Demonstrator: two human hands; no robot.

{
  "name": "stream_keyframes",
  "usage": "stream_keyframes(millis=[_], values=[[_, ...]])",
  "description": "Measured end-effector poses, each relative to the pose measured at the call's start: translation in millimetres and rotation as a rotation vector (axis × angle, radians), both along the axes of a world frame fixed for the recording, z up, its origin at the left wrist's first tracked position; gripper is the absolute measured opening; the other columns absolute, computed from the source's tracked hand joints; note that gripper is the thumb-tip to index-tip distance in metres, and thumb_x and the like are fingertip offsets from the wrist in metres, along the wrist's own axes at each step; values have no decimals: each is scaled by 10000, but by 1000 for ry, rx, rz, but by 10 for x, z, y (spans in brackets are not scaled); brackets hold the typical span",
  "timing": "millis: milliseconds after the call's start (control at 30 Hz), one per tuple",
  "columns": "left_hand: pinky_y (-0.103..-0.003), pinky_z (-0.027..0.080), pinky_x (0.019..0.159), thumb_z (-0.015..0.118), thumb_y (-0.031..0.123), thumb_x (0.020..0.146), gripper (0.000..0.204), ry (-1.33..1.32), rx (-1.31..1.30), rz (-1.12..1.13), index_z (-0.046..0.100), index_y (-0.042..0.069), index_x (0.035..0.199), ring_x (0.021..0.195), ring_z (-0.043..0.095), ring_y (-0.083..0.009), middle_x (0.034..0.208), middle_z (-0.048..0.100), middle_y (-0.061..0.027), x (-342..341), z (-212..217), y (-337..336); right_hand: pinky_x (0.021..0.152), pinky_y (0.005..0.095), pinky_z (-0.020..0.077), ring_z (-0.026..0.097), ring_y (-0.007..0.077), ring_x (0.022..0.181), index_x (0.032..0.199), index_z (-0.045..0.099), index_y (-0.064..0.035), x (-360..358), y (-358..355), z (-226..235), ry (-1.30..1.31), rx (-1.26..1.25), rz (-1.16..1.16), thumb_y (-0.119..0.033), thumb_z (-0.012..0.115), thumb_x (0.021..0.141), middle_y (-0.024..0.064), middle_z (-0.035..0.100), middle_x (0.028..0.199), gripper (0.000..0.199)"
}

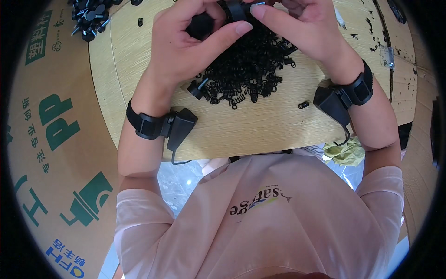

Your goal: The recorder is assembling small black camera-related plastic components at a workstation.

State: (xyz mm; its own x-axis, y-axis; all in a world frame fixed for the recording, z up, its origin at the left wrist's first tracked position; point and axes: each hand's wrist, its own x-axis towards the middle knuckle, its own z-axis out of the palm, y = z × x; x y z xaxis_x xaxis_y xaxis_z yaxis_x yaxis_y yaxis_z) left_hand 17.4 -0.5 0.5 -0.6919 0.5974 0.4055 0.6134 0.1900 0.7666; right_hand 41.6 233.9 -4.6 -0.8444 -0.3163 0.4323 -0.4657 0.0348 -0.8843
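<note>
In the head view, clasped near the top edge, just left of centre, between the thumb and fingers of the left hand [179, 52]: a black round-ended part [200, 26]. Lies within that grasp, hence nearer to the left hand than to the right hand [304, 30], at upper right. Seems to run mostly sideways along its length, rising slightly from the blunt end at left toward the right thumb. Shows a silver ridged tip [258, 3] right by that thumb, at top centre; cannot tell whether joined to the black part. Cannot tell either whether truly gripped by the right hand, with bent fingers partly cut off by the upper edge. Spread directly below both hands, at upper centre: a heap of small black clips [246, 76]. Beside its left edge, lying tilted, a loose black knob with a metal screw [199, 89]. At upper left, well apart, more black knobs with screws [91, 18].
</note>
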Motion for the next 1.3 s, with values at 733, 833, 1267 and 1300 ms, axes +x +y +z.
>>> stream_keyframes(millis=[733,833,1267,1300], values=[[-223,413,620,759,103,904,256,-50,105,-3,674,-15,1115,678,524,-76,759,597,8,-44,-119,35,646,204,426,552,41,747,1011,689,-42,-7,15,18,18,42,-3,-21,686,894,-20,638,867,119],[-221,419,623,775,97,890,250,-26,91,-6,677,-11,1094,689,538,-71,752,603,1,-36,-85,31,645,206,424,549,44,741,1010,688,-48,-9,8,-7,36,7,16,-16,676,888,-17,638,864,126],[-172,358,630,831,1,810,386,-12,51,-17,689,20,1168,691,495,-22,746,572,44,23,-6,34,633,209,424,540,41,721,1024,660,-46,-7,-32,1,0,70,34,-19,664,901,-10,627,839,126],[-172,358,630,831,1,810,386,-12,52,-19,689,20,1168,691,495,-22,746,572,44,23,-8,42,636,207,422,536,38,721,1042,648,-40,-2,-39,-2,17,58,19,-22,663,909,-10,625,837,135]])
